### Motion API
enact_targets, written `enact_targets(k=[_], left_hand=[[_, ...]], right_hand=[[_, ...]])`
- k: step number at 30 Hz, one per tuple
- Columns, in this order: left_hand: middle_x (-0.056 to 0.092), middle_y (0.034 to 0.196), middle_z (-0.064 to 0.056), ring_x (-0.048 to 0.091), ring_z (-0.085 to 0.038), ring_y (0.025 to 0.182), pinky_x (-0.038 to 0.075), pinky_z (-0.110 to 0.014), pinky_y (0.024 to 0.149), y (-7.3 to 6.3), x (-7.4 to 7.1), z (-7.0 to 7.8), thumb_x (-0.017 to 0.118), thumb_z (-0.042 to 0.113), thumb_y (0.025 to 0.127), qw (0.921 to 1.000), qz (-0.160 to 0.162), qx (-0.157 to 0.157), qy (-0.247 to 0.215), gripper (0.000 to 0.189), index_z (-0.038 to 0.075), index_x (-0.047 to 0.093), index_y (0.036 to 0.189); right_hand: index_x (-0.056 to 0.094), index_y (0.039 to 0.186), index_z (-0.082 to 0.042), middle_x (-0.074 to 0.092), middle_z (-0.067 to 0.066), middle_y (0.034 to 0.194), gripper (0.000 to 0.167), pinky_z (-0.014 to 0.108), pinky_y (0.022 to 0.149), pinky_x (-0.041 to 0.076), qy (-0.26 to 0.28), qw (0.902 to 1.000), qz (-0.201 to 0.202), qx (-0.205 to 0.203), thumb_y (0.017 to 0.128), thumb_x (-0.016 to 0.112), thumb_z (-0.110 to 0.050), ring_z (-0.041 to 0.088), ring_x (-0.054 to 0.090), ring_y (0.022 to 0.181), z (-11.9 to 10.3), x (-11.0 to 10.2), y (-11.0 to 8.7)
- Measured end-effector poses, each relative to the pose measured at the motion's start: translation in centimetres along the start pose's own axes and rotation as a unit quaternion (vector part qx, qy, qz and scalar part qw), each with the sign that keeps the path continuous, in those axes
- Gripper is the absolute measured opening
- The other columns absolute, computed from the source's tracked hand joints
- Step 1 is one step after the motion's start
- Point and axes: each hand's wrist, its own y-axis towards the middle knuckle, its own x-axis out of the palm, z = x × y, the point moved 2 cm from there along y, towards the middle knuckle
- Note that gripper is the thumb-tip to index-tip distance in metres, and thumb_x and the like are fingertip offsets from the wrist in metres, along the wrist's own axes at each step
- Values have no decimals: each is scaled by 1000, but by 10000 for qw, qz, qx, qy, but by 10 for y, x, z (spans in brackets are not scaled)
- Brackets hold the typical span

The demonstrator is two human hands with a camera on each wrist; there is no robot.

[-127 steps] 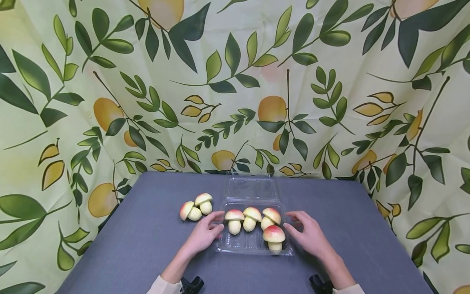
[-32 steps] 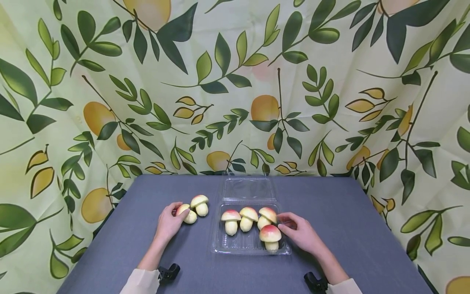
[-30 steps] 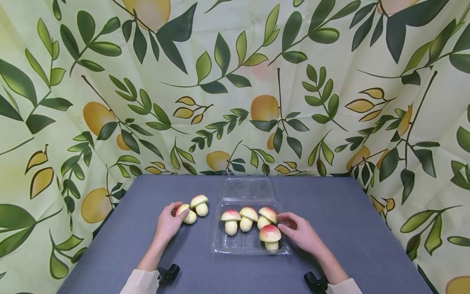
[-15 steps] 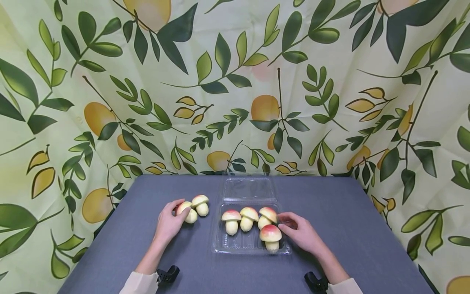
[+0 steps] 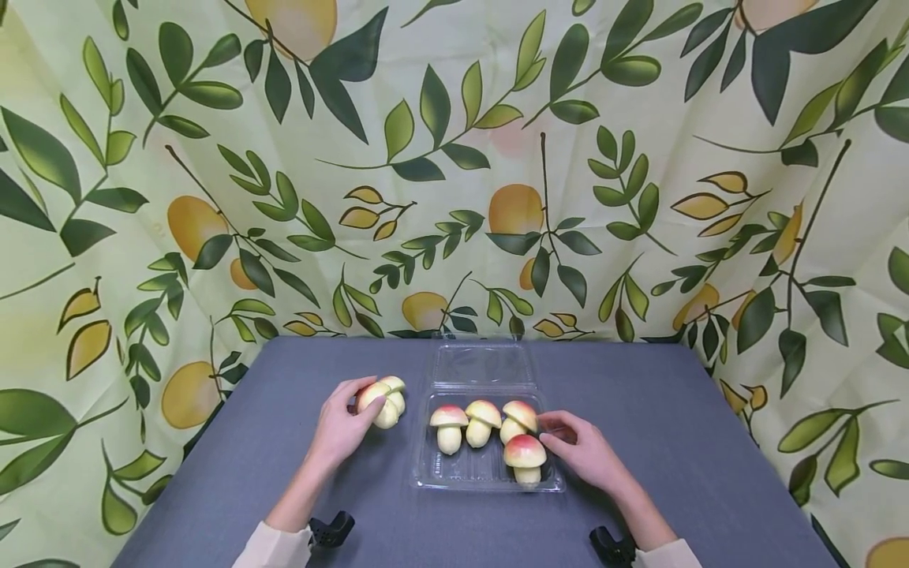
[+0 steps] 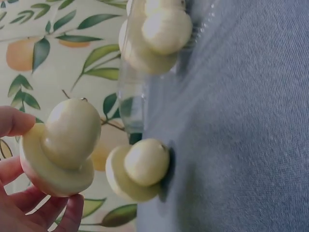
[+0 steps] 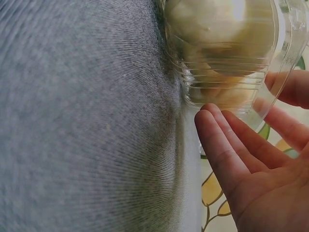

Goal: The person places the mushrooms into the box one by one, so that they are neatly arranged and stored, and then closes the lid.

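My left hand (image 5: pixel 339 424) pinches a toy mushroom (image 5: pixel 376 404) with a red and cream cap and a pale stem. The left wrist view shows this mushroom (image 6: pixel 72 135) raised off the table, thumb and fingers around its cap. A second loose mushroom (image 6: pixel 147 164) rests on the table just beyond it, partly covered in the head view. Several more mushrooms, among them a front one (image 5: pixel 525 454), lie in a clear plastic clamshell box (image 5: pixel 454 480) with its lid laid back. My right hand (image 5: pixel 584 448) rests fairly straight fingers against the box's right side wall (image 7: pixel 227 89).
The box's transparent lid (image 5: pixel 483 364) lies toward the table's back edge. A grey-blue cloth covers the table (image 5: pixel 625 394). Behind it hangs a curtain (image 5: pixel 454 197) printed with leaves and fruit.
My left hand left the box's left side, moved left to the loose mushrooms, took hold of the nearer one and has raised it slightly rightward. My right hand stays at the box.
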Motion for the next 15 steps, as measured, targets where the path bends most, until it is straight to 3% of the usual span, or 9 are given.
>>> enact_targets(k=[10, 15], left_hand=[[67, 117, -7, 61, -20, 98, 53, -29, 79, -2, 15, 24, 80, 16, 87, 9985, -314, 373, -243, 39, 7, 72, 124], [67, 118, -7, 62, -21, 99, 53, -27, 76, -4, 25, 30, 81, 14, 86, 9961, -379, 737, -304, 36, 9, 73, 121]], right_hand=[[67, 126, -6, 68, 10, 119, 33, 36, 87, 57, 34, 10000, -63, -15, 97, 71, -19, 25, 67, 104, -1, -3, -1], [67, 126, -9, 68, 9, 120, 32, 37, 90, 56, 76, 9999, -79, 56, 96, 72, -20, 25, 67, 107, 0, -2, 0]])
